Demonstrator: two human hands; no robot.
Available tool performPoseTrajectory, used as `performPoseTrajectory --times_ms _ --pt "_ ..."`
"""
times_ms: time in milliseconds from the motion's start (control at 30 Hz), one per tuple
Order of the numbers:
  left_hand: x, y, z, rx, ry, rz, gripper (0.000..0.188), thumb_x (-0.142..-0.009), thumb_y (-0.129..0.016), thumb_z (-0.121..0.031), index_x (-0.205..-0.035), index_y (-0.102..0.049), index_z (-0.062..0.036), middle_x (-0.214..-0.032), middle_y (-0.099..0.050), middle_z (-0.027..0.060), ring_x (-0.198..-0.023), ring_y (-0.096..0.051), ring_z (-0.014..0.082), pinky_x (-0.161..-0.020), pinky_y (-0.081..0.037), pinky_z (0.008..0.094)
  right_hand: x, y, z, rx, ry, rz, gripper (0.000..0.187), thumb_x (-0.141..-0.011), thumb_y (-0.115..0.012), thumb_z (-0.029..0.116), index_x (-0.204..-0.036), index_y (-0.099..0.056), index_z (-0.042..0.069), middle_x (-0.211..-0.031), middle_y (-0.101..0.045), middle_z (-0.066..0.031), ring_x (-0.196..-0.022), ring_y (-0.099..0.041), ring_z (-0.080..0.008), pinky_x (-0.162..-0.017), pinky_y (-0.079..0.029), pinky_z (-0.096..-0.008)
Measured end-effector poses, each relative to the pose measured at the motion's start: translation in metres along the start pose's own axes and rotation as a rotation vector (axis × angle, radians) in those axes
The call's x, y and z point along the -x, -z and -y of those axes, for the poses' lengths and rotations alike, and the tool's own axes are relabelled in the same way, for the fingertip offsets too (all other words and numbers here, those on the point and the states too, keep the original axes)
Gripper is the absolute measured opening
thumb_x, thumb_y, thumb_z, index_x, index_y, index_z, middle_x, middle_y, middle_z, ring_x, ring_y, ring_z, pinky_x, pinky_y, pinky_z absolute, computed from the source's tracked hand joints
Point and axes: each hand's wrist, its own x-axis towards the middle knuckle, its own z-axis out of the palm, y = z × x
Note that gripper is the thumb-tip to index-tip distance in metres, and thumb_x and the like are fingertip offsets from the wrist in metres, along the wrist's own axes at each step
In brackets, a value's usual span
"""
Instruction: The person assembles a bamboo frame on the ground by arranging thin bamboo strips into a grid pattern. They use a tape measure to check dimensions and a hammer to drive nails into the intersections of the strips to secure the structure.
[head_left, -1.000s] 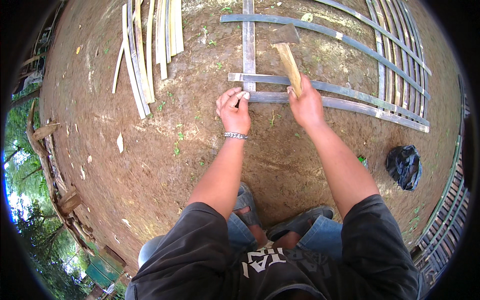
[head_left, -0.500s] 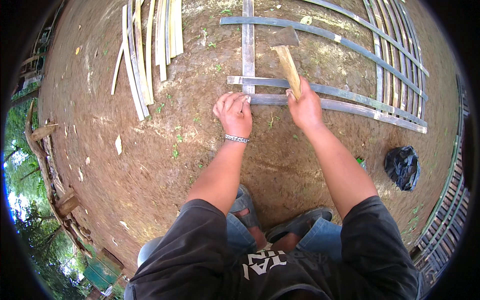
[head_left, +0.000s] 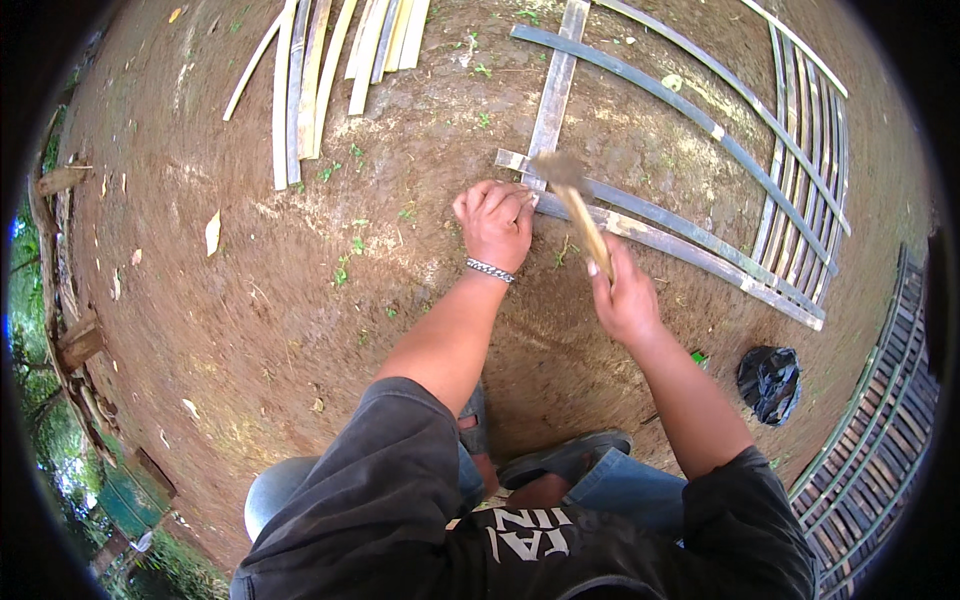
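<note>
My left hand (head_left: 495, 225) is closed over the near left end of a frame of bamboo strips, thumb and fingertips pinching the end of the nearest strip (head_left: 640, 232) where it meets a flat crosspiece (head_left: 556, 95). My right hand (head_left: 628, 295) grips the wooden handle of a hatchet (head_left: 580, 215). Its dark metal head, slightly blurred, is above the strips just right of my left fingers; whether it touches them I cannot tell. A second strip (head_left: 680, 225) runs just behind the nearest one. Any nail under my left fingertips is hidden.
Loose bamboo strips (head_left: 290, 100) lie at the far left. The frame's closely spaced slats (head_left: 800, 170) are at the far right. A black plastic bag (head_left: 770, 385) sits on the dirt to my right, before a slatted panel (head_left: 870, 440). Rough logs (head_left: 75, 340) line the left edge.
My right hand has drawn nearer to me, and the hatchet head has come down toward my left fingertips. My left hand keeps its hold on the strip end. The whole view has turned somewhat.
</note>
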Motion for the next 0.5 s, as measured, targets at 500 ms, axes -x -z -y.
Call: performPoseTrajectory --times_ms 500 --pt "0.001 -0.001 0.006 0.063 0.049 -0.016 0.009 -0.076 -0.079 -0.014 -0.084 -0.076 -0.0146 -0.101 -0.073 -0.0051 -0.108 -0.059 0.0201 -0.097 -0.037 0.0438 0.027 -0.006 0.015 0.107 0.085 -0.076 0.052 -0.095 -0.063 0.012 -0.145 -0.049 0.012 -0.128 -0.065 -0.0228 -0.105 -0.068 -0.0438 -0.088 -0.057 -0.0487"
